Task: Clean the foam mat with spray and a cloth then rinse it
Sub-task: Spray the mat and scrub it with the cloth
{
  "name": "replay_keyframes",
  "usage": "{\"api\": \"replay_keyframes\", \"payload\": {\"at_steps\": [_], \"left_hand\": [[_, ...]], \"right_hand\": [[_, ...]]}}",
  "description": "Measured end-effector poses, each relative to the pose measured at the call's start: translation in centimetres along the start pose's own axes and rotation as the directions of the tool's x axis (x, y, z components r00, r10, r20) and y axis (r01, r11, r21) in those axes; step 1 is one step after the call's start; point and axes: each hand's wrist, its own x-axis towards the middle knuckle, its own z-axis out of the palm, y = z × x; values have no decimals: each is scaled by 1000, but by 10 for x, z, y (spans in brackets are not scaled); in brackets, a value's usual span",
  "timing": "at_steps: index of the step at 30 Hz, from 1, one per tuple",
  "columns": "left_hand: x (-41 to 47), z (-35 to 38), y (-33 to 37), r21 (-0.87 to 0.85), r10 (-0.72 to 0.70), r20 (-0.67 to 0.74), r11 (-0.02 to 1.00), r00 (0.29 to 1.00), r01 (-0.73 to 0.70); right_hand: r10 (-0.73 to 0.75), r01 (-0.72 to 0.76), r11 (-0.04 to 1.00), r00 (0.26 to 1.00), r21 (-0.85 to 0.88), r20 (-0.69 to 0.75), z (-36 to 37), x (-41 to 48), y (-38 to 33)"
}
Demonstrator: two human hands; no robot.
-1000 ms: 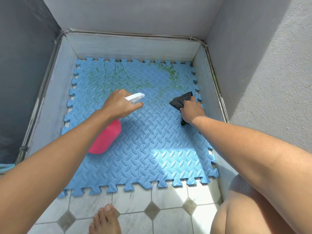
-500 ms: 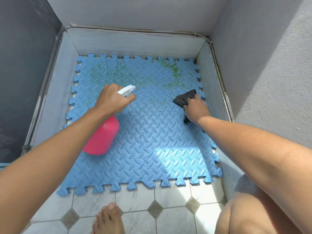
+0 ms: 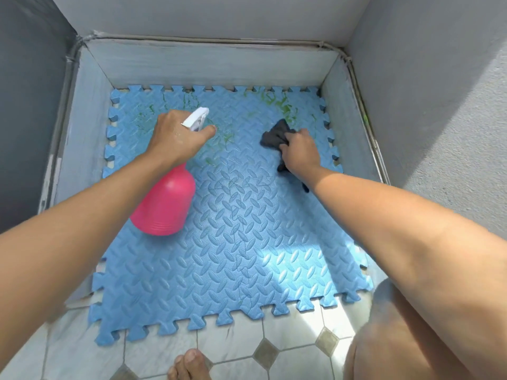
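Observation:
A blue foam mat (image 3: 247,242) with puzzle edges lies on the floor, green stains across its far part. My left hand (image 3: 175,138) grips the white trigger head of a pink spray bottle (image 3: 164,207), nozzle aimed at the stained far area. My right hand (image 3: 300,152) presses a dark grey cloth (image 3: 274,135) onto the mat near its far right corner.
Grey walls enclose the mat at the back, left and right, with a low ledge (image 3: 208,64) around it. White tiled floor (image 3: 288,349) lies in front. My bare foot (image 3: 189,366) and knee (image 3: 397,338) are at the near edge.
Both hands have shifted a little farther toward the stained far part of the mat, the bottle and cloth with them. The view has also tilted slightly.

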Motion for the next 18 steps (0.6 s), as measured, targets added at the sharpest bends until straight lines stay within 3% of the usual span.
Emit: {"api": "replay_keyframes", "payload": {"at_steps": [2,4,8,13,18], "left_hand": [[5,1,10,27,61,49,998,997,-62],[12,4,13,34,64,95,997,993,-68],[17,11,16,12,3,139,1000,990,-4],[24,12,24,-5,61,148,998,987,-60],[30,6,20,-47,23,90,999,996,-19]], "right_hand": [[237,-239,970,971,-38,-38,-7,18,29],[319,-321,944,947,-77,-31,-6,24,40],[360,-360,931,933,-57,-4,-5,25,33],[319,-314,945,946,-87,49,-19,31,39],[308,-303,949,950,-92,50,-18,28,32]]}}
